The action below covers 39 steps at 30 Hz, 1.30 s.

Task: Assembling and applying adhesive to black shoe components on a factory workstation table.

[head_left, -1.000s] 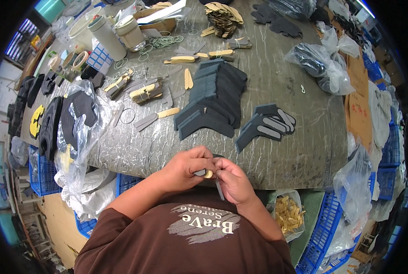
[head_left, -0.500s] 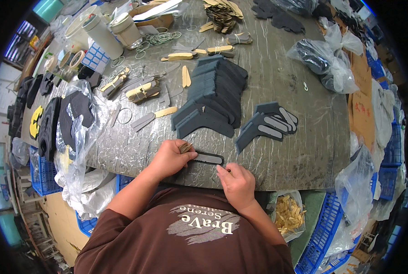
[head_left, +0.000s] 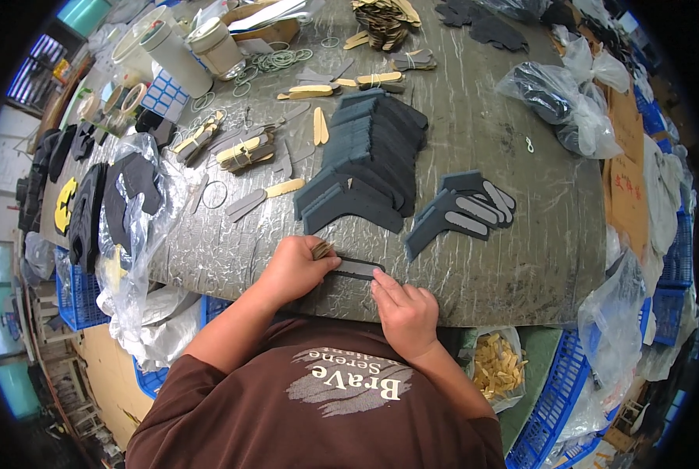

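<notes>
Near the table's front edge lies a narrow dark piece (head_left: 345, 275) with a rounded grey strip (head_left: 361, 269) along its top. My left hand (head_left: 293, 270) is closed around a small stack of tan-edged strips (head_left: 321, 250), its thumb against the left end of the dark piece. The fingers of my right hand (head_left: 406, 309) are curled, with thumb and forefinger at the piece's right end. Beyond them is a row of overlapping dark angled foam pieces (head_left: 373, 156). A smaller group of angled pieces (head_left: 435, 215) at the right bears several grey strips (head_left: 471, 209).
Rubber-banded strip bundles (head_left: 245, 152), loose strips and green rubber bands (head_left: 283, 59) lie at the far left, near cups and jars (head_left: 176, 59). Plastic-bagged dark items (head_left: 549, 90) sit at the far right. A bag of yellowish scraps (head_left: 498, 363) and a blue crate (head_left: 549, 395) stand below the table's edge.
My right fingertips have moved up onto the right end of the grey strip. My left hand has stayed nearly in place with its stack. The view has shifted slightly.
</notes>
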### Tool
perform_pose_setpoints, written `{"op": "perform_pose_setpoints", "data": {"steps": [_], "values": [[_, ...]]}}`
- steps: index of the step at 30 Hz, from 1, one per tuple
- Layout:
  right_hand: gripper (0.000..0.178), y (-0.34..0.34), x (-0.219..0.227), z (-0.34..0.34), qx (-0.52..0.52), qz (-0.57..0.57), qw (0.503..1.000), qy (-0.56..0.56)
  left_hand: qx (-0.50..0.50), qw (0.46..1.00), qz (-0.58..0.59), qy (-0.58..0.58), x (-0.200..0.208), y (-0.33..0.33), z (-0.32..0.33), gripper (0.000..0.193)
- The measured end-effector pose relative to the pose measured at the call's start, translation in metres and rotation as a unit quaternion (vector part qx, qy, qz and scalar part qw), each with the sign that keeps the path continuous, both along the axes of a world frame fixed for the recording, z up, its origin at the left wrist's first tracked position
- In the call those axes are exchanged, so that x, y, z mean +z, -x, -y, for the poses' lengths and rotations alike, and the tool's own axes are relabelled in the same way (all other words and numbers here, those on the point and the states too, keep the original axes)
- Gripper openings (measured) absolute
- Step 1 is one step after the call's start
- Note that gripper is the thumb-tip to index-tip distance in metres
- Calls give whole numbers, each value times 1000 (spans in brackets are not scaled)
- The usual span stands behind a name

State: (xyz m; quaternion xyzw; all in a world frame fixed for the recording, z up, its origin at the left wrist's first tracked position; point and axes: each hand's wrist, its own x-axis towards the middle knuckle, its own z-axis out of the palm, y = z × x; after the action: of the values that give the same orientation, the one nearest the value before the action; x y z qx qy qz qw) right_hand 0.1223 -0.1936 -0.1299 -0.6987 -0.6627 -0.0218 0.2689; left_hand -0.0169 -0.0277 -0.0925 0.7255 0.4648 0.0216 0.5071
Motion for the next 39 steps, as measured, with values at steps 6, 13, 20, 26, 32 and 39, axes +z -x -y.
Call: {"op": "perform_pose_setpoints", "data": {"steps": [6, 13, 20, 26, 32, 39], "values": [[18, 0, 0, -1, -11, -3, 1000, 12, -70, 988, -9, -140, -5, 0, 1, 18], [17, -1, 14, -6, -123, -155, 980, -24, -110, 958, 18, -266, -8, -1, 4, 13], [18, -79, 35, -10, -276, -442, 853, 37, -113, 882, 239, -391, -10, -32, -36, 31], [23, -99, 31, -6, -288, -129, 948, -46, -180, 928, -88, -316, -8, -15, -8, 49], [17, -7, 22, -43, -53, -195, 979, -29, -146, 928, 7, -343, -9, 26, 26, 55], [12, 10, 3, -90, -43, -152, 985, 73, -197, 920, -35, -339, -12, 41, 33, 52]]}}
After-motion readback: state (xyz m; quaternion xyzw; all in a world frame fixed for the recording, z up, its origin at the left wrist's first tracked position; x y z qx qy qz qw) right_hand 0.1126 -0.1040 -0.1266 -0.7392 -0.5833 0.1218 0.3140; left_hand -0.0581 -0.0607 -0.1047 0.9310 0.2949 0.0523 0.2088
